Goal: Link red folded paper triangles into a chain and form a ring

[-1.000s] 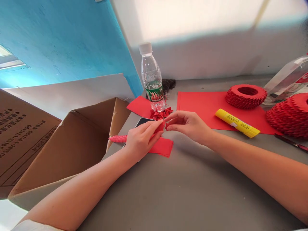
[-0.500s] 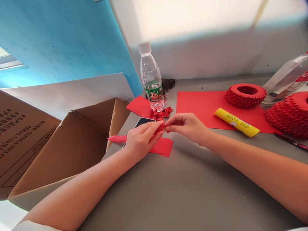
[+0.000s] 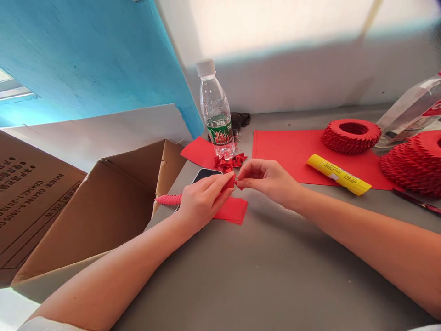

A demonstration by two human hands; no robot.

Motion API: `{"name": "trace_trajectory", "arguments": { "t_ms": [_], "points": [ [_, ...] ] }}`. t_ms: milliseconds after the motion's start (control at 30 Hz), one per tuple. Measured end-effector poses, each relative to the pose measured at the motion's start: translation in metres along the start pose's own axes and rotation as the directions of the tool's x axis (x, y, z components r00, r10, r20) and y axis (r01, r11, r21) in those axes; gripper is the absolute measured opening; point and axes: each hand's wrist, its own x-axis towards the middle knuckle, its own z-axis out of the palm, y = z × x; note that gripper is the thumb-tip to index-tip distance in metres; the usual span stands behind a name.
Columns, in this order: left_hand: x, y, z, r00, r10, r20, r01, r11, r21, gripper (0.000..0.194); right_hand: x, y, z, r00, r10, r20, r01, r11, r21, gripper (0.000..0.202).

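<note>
My left hand (image 3: pixel 201 202) is closed on a small folded piece of red paper (image 3: pixel 228 184), most of which its fingers cover. At the right end of that paper, my right hand (image 3: pixel 270 180) pinches a small red tip between thumb and forefinger. Just below the fingers lies a short stack of red paper rectangles (image 3: pixel 233 212). A pink-red ridged, pointed thing (image 3: pixel 168 199) and a phone (image 3: pixel 204 174) are partly hidden behind my left hand. Several small folded red paper pieces (image 3: pixel 230 162) sit beyond the hands.
A clear plastic bottle (image 3: pixel 216 103) stands behind the folded pieces. On the right are a red sheet (image 3: pixel 279 154), a yellow glue stick (image 3: pixel 339 174), a ring of folded red paper (image 3: pixel 351 138) and a larger red stack (image 3: pixel 411 165). An open cardboard box (image 3: pixel 103 207) adjoins the table's left edge.
My right hand's fingers have shifted very slightly at the paper's tip. Both hands otherwise keep their places and their hold, and the surrounding objects stay where they were.
</note>
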Motion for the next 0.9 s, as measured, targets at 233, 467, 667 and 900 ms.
{"name": "trace_trajectory", "arguments": {
  "t_ms": [233,467,667,900],
  "points": [
    [0.000,-0.001,0.002,0.999,0.033,-0.014,-0.032,0.999,0.029,0.029,-0.001,-0.001,0.001,1.000,-0.004,0.001,0.004,1.000,-0.027,0.008],
    [0.001,0.001,0.001,0.986,0.163,0.042,-0.167,0.979,0.118,0.030,-0.002,-0.003,0.000,0.997,0.069,0.040,-0.064,0.991,-0.116,0.014],
    [-0.001,-0.001,0.003,0.998,0.062,0.030,-0.066,0.984,0.167,0.025,0.003,0.000,-0.008,0.976,0.214,0.033,-0.212,0.976,-0.054,0.025],
    [-0.002,-0.003,0.004,0.996,0.073,0.049,-0.081,0.980,0.183,0.028,0.003,0.004,-0.012,0.961,0.273,-0.037,-0.275,0.960,-0.061,0.021]
  ]
}}
